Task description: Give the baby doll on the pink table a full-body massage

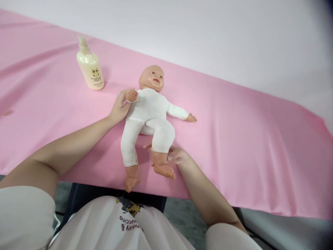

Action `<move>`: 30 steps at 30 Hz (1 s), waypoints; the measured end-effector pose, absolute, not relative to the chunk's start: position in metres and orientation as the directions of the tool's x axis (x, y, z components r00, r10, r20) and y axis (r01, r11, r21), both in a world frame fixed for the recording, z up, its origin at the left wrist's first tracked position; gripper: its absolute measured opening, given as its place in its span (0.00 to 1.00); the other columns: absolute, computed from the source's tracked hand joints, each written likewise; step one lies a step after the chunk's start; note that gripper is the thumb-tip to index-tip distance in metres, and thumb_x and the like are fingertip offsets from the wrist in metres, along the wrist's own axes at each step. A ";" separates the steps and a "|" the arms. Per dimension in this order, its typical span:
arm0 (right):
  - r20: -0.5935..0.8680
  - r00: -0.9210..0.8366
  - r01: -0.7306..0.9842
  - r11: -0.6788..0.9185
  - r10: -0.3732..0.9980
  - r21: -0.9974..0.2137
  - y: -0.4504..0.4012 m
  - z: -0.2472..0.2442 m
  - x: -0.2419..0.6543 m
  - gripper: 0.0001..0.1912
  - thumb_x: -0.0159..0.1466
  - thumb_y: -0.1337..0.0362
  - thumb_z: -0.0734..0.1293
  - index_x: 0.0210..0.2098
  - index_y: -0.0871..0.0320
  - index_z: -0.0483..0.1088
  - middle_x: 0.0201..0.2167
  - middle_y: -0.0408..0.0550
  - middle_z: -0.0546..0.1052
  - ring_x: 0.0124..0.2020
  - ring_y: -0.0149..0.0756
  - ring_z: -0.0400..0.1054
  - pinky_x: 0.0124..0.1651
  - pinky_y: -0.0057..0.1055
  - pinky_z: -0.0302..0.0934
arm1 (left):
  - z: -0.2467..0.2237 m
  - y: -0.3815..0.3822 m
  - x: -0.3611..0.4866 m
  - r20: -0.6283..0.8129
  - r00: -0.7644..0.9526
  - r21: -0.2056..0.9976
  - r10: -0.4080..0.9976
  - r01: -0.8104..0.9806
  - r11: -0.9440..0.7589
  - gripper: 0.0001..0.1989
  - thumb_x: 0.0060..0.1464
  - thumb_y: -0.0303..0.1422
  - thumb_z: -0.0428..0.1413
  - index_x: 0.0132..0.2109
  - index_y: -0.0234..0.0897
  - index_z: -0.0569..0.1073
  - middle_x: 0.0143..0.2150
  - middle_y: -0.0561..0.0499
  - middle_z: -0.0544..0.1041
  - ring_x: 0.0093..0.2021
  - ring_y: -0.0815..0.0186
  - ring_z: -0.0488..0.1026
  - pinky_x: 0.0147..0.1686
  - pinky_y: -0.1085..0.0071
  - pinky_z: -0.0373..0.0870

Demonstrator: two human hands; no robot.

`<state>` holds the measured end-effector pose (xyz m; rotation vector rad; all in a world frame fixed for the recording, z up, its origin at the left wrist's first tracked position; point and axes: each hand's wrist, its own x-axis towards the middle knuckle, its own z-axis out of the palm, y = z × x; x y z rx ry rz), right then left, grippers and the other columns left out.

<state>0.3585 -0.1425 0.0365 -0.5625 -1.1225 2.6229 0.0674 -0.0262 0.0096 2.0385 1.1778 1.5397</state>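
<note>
A baby doll [149, 106] in a white body suit lies face up on the pink cloth, its head toward the far edge and its feet toward me. My left hand [121, 104] is at the doll's arm on the left side, its fingers partly hidden behind that arm and the torso. Beside the doll's raised lower leg, my right hand [178, 155] has its fingers around the leg from behind, slightly blurred. The doll's other arm stretches out to the right, untouched.
A cream pump bottle [91, 69] with a cow picture stands at the back left. The pink cloth [234, 139] covers the table, with folds at the right. A white wall [208, 34] rises behind it. A small orange-brown spot lies at the far left.
</note>
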 end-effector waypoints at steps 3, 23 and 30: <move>-0.190 -0.951 0.000 -0.614 0.244 -0.789 -0.140 0.035 0.361 0.43 0.48 0.59 0.80 0.61 0.62 0.68 0.38 0.52 0.83 0.43 0.45 0.78 0.44 0.37 0.71 | -0.001 -0.018 0.065 0.601 -0.009 0.757 0.800 0.329 -0.565 0.27 0.65 0.52 0.53 0.62 0.41 0.68 0.60 0.40 0.75 0.61 0.54 0.72 0.65 0.54 0.67; -0.103 -0.988 0.132 -0.293 -0.112 -0.947 -0.129 0.043 0.361 0.41 0.54 0.52 0.79 0.62 0.61 0.67 0.43 0.52 0.82 0.45 0.40 0.78 0.50 0.35 0.69 | -0.020 0.001 0.059 0.490 -0.208 0.869 0.846 0.188 -0.457 0.26 0.67 0.53 0.51 0.65 0.47 0.64 0.64 0.42 0.72 0.68 0.55 0.67 0.70 0.52 0.63; -0.053 -0.920 -0.181 -0.543 0.388 -0.820 -0.141 0.025 0.367 0.43 0.49 0.51 0.79 0.60 0.63 0.69 0.33 0.48 0.81 0.32 0.36 0.75 0.34 0.29 0.67 | -0.002 -0.016 0.064 0.636 -0.009 0.725 0.771 0.350 -0.594 0.26 0.69 0.48 0.50 0.67 0.43 0.66 0.68 0.41 0.70 0.70 0.54 0.65 0.72 0.53 0.59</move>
